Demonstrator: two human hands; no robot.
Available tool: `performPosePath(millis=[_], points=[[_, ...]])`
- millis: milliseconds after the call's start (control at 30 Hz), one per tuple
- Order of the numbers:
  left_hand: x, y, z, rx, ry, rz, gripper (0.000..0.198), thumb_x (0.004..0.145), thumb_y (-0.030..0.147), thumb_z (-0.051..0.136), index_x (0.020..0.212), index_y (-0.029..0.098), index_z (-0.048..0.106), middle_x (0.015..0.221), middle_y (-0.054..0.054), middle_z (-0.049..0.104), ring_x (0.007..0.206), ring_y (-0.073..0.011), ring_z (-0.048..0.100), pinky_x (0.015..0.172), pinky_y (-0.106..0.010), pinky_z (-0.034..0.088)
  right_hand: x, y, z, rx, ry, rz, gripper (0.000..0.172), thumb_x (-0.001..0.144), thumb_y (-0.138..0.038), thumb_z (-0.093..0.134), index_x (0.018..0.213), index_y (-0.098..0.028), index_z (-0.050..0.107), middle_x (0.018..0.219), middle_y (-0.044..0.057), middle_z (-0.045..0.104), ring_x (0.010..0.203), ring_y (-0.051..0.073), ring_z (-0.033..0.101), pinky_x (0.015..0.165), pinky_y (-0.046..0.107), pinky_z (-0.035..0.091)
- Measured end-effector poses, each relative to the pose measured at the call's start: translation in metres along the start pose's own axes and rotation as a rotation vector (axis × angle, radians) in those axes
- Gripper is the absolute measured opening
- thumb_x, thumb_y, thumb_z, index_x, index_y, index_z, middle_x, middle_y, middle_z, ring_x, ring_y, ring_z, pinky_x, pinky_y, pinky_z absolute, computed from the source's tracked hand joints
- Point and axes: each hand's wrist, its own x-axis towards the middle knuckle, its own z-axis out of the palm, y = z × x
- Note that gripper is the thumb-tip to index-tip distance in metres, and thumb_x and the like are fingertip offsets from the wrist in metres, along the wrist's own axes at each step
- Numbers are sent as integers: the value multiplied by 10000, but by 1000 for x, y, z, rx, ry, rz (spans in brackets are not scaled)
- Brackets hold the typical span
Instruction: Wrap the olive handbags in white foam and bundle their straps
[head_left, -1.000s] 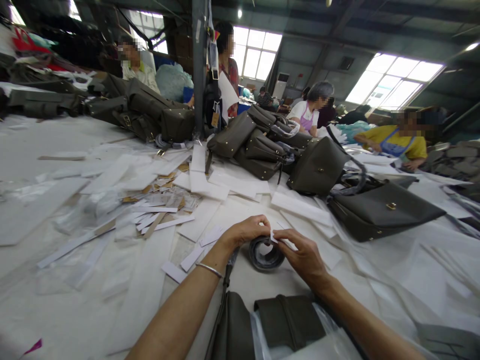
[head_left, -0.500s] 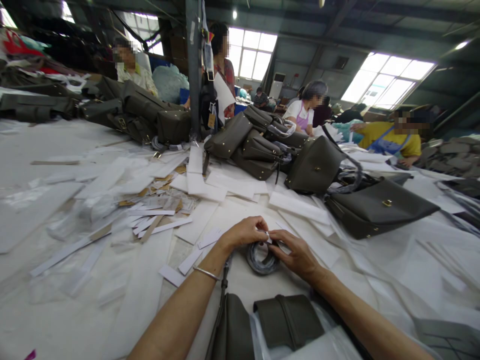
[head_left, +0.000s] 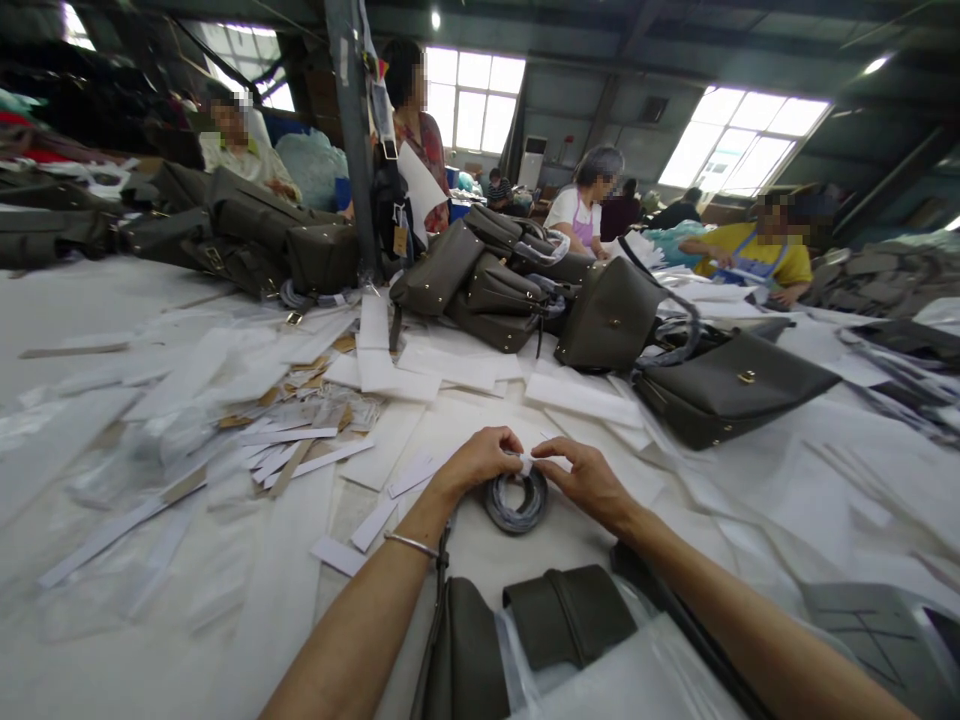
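My left hand (head_left: 480, 458) and my right hand (head_left: 583, 478) meet over a coiled grey strap (head_left: 515, 502) lying on the white table. Both hands pinch a small white paper piece (head_left: 527, 462) at the top of the coil. A thin bangle is on my left wrist. Just below my arms lies an olive-grey handbag (head_left: 525, 640), partly in a clear plastic bag (head_left: 637, 680); its thin strap runs up toward the coil.
White paper strips and sheets (head_left: 300, 440) litter the table (head_left: 112, 620) to the left. Olive handbags (head_left: 615, 315) are piled beyond my hands, one flat at right (head_left: 731, 385). A steel post (head_left: 352, 130) rises behind. Several other people work at the far side.
The view has drifted, so everything sits a little left and higher. My hands stay pinched together on the white piece over the coiled strap.
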Motion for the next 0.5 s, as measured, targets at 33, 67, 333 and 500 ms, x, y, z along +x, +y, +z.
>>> performPosePath(millis=[33, 67, 333, 500], points=[[0, 0, 0, -15, 5, -8, 252, 593, 198, 633, 840, 150, 641, 723, -6, 654, 645, -149, 598, 591, -237, 435, -3, -2, -11, -25, 36, 12, 163, 840, -338, 606, 915, -245, 718, 929, 30, 746, 882, 228, 684, 816, 354, 523], [1, 1, 0, -31, 8, -15, 246, 592, 199, 630, 833, 151, 634, 695, -2, 644, 623, -145, 594, 575, -233, 429, -9, -5, -23, -54, 81, 32, 179, 841, -359, 608, 923, -247, 721, 942, 32, 746, 894, 231, 684, 830, 358, 520], [5, 7, 5, -146, 6, -46, 321, 545, 298, 677, 818, 156, 584, 666, 9, 617, 578, -154, 600, 531, -238, 424, -151, -8, -171, -216, 379, 579, 347, 755, -524, 635, 919, -239, 745, 926, 40, 753, 879, 266, 675, 843, 370, 489], [7, 8, 9, -177, 1, -73, 403, 499, 376, 729, 800, 161, 570, 646, 8, 611, 566, -171, 598, 539, -261, 443, -273, 3, -233, -298, 583, 993, 346, 608, -504, 703, 799, -224, 769, 798, 56, 748, 788, 294, 670, 732, 363, 495]])
